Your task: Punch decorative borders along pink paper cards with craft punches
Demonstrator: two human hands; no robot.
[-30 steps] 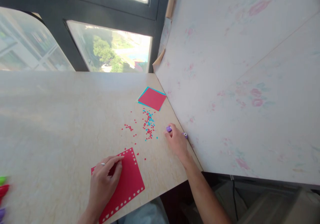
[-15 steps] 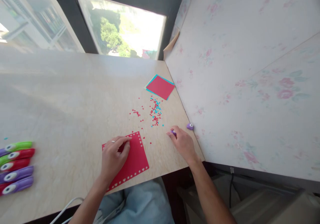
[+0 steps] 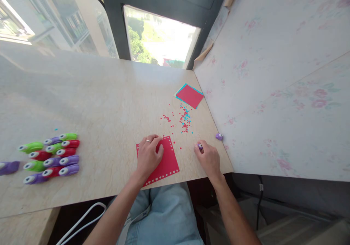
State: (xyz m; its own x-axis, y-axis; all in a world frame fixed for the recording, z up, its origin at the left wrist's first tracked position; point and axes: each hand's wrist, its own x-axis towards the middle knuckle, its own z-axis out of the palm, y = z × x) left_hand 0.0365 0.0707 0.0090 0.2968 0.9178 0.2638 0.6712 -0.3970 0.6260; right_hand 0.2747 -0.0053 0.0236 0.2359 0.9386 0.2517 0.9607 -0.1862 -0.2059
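Note:
A red sheet of paper (image 3: 170, 161), with small shapes punched along its edges, lies near the table's front edge. My left hand (image 3: 149, 155) rests on its upper left part, fingers curled and pressed together, with the fingertips partly hidden. To the right of the sheet, my right hand (image 3: 209, 159) is closed around a small purple craft punch (image 3: 200, 146) with a white round top. Most of that punch is hidden by the fingers. Another purple punch (image 3: 219, 136) sits beyond this hand, against the wall.
Red and blue paper bits (image 3: 185, 119) are scattered behind the sheet. A small stack of coloured paper (image 3: 190, 96) lies farther back by the wall (image 3: 273, 92). Several green, red and purple punches (image 3: 51, 161) stand in rows at the left. A white cable (image 3: 84, 219) hangs below the table.
The view has turned to the left, bringing more of the punch rows into sight. My left hand stays on the red paper, and my right hand still holds the purple punch beside it.

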